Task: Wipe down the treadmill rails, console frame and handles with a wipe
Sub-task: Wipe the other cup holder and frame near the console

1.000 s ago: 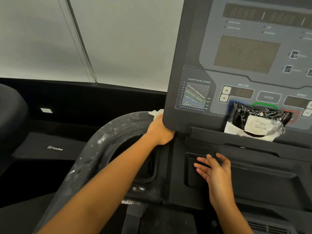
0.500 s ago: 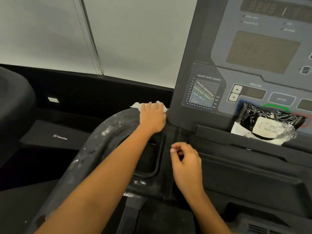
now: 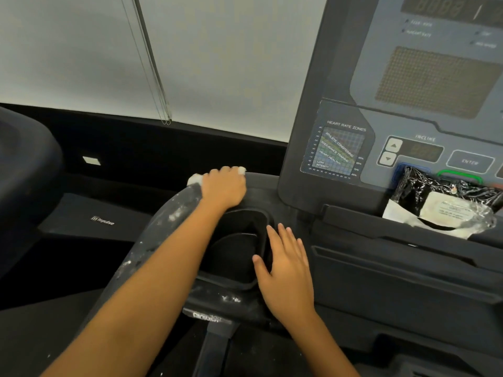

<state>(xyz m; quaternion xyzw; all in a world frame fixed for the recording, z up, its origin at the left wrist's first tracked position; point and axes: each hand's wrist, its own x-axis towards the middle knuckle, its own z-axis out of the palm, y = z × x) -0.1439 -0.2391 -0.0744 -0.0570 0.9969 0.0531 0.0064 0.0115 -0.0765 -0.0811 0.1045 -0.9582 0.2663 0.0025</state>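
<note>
My left hand [image 3: 224,189] presses a white wipe [image 3: 195,179] onto the top of the curved grey handle [image 3: 174,213], just left of the console frame [image 3: 296,148]. The wipe is mostly hidden under my fingers, with edges showing at both sides. White dust specks cover the handle below my forearm. With its fingers straight and spread, my right hand [image 3: 285,268] rests on the right rim of the black cup holder [image 3: 239,251] and holds nothing.
A black plastic wipe packet [image 3: 446,205] with a white label lies on the console shelf under the buttons. Another black machine [image 3: 24,180] stands at the left. A white blind with a hanging cord [image 3: 155,77] fills the back.
My left hand slid the wipe leftward from the console's lower corner onto the handle top. My right hand moved left from the tray recess, curled briefly, then opened at the cup holder.
</note>
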